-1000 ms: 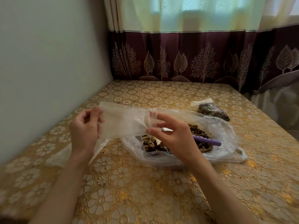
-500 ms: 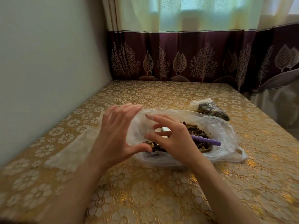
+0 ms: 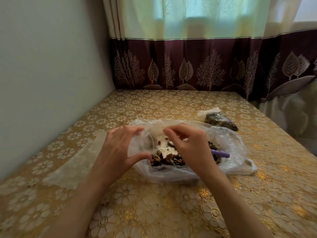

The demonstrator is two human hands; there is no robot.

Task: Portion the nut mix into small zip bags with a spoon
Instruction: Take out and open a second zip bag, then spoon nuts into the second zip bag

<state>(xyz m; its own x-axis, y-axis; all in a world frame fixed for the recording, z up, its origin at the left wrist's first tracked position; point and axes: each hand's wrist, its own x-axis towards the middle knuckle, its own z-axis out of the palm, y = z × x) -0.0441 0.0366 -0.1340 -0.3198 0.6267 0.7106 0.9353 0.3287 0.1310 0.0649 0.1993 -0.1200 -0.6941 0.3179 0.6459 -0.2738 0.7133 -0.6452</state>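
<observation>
A large thin plastic bag [image 3: 235, 143] lies open on the table with the nut mix [image 3: 168, 160] inside. The purple spoon handle [image 3: 221, 154] sticks out of the mix to the right. Just above the mix I hold a small clear zip bag [image 3: 154, 133] between both hands. My left hand [image 3: 118, 150] grips its left side between fingers and thumb. My right hand [image 3: 190, 146] pinches its top edge and hides part of the mix and the spoon's bowl.
A filled zip bag of nuts [image 3: 221, 120] lies behind the big bag at the right. Spare empty clear bags [image 3: 72, 162] lie flat on the gold floral tablecloth [image 3: 154, 212] at the left. The wall runs along the left, curtains at the back.
My left hand let go of the spare bags, which now lie flat at the left, and moved right to take the small bag held by my right hand over the nut mix.
</observation>
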